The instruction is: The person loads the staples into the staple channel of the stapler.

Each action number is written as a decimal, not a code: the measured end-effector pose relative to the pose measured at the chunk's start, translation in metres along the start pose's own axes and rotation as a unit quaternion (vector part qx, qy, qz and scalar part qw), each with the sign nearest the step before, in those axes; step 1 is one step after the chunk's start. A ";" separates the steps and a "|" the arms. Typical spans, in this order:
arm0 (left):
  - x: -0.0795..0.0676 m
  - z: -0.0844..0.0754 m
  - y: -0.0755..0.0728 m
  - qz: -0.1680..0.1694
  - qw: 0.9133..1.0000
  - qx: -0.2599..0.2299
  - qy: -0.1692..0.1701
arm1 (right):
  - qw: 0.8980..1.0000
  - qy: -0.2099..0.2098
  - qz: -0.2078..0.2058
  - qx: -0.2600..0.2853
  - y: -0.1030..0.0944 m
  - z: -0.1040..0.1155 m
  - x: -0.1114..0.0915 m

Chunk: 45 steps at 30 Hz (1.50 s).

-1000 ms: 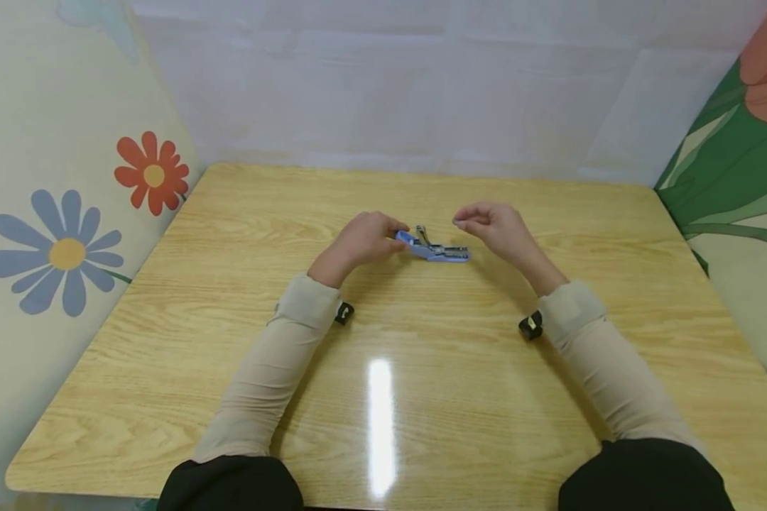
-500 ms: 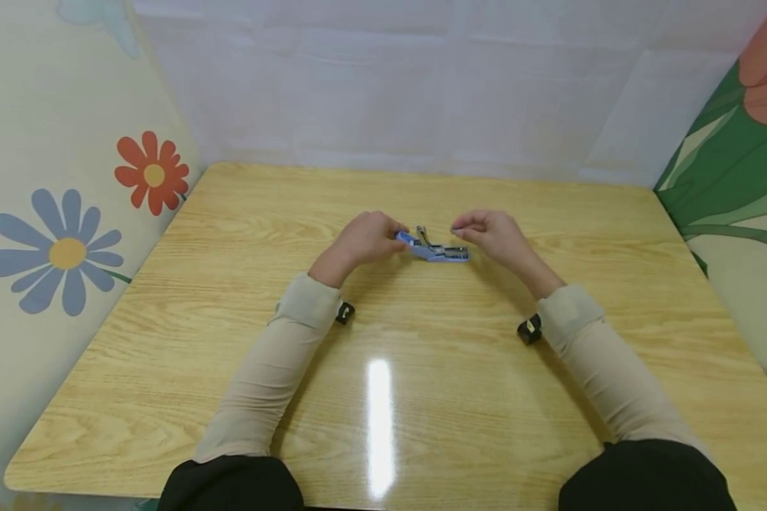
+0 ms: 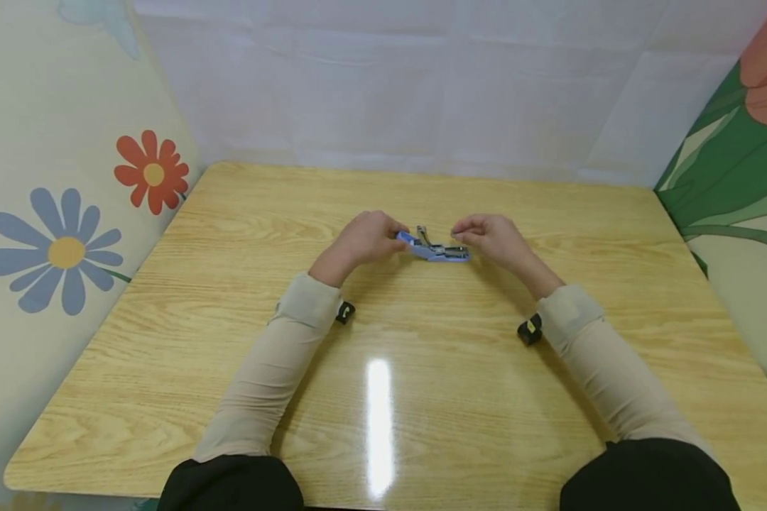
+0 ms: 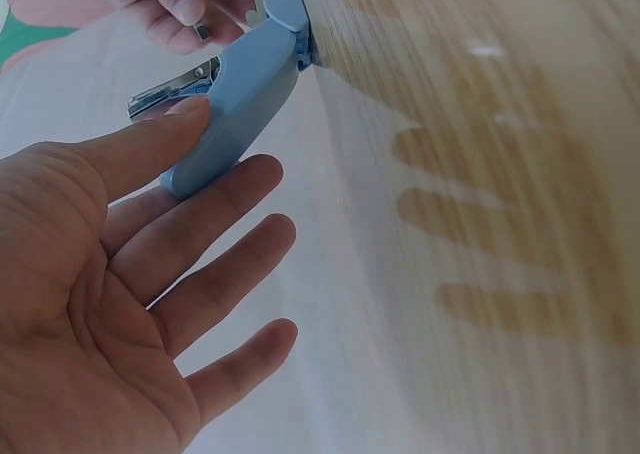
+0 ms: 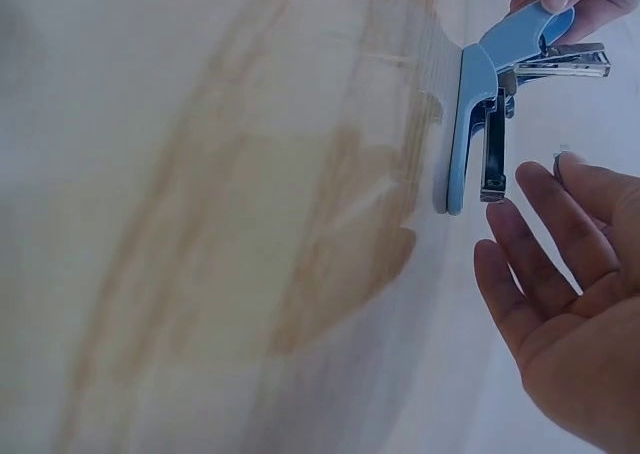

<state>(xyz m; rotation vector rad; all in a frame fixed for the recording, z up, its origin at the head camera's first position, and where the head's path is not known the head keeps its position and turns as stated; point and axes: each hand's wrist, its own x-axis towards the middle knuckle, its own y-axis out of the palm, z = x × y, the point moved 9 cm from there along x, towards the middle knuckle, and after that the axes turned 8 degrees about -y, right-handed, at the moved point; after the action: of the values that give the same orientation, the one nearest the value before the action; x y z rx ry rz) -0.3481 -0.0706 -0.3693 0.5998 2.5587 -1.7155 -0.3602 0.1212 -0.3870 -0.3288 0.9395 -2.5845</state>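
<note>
A light blue stapler (image 3: 447,257) stands on the table with its top swung back and its metal magazine exposed. My left hand (image 3: 367,238) pinches the raised blue top between thumb and fingers; the left wrist view shows the handle (image 4: 245,104) in that grip, the other fingers spread. Above the magazine's right end is my right hand (image 3: 495,238). Its thumb and index finger pinch a small metal strip of staples (image 5: 560,162), apart from the stapler. The right wrist view shows the open metal magazine (image 5: 494,154) close to the fingertips.
The wood-grain table (image 3: 230,426) extends around both arms, with a bright light reflection in front. A white sheet (image 3: 383,92) hangs behind the far edge. Walls painted with flowers (image 3: 67,252) flank the table. A black wrist camera (image 3: 530,330) sits under the right cuff.
My right hand has lowered slightly toward the stapler's magazine, still pinching the strip of staples. The left hand and the stapler have stayed in place.
</note>
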 end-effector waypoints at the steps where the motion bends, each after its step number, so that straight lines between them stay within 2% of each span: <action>1: 0.000 0.000 0.000 0.000 1.000 0.001 0.000 | 1.000 0.000 0.000 -0.003 0.000 0.000 0.000; 12: 0.000 -0.002 -0.001 0.008 1.000 -0.004 -0.006 | 1.000 0.013 0.023 0.003 0.010 -0.004 0.000; 22: 0.001 -0.002 0.000 0.006 1.000 -0.010 -0.002 | 0.999 0.017 0.034 -0.036 0.014 -0.005 0.000; 28: 0.002 0.000 0.000 0.007 1.000 -0.011 -0.010 | 0.997 0.003 0.037 -0.069 0.014 0.001 0.002; 45: 0.002 -0.001 -0.001 0.014 1.000 -0.009 -0.012 | 0.994 -0.007 0.040 -0.103 0.015 0.000 0.004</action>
<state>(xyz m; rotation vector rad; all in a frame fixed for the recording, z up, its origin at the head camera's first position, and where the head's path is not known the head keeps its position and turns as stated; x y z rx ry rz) -0.3496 -0.0692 -0.3681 0.6066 2.5337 -1.6791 -0.3598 0.1085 -0.3962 -0.3565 1.1925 -2.4145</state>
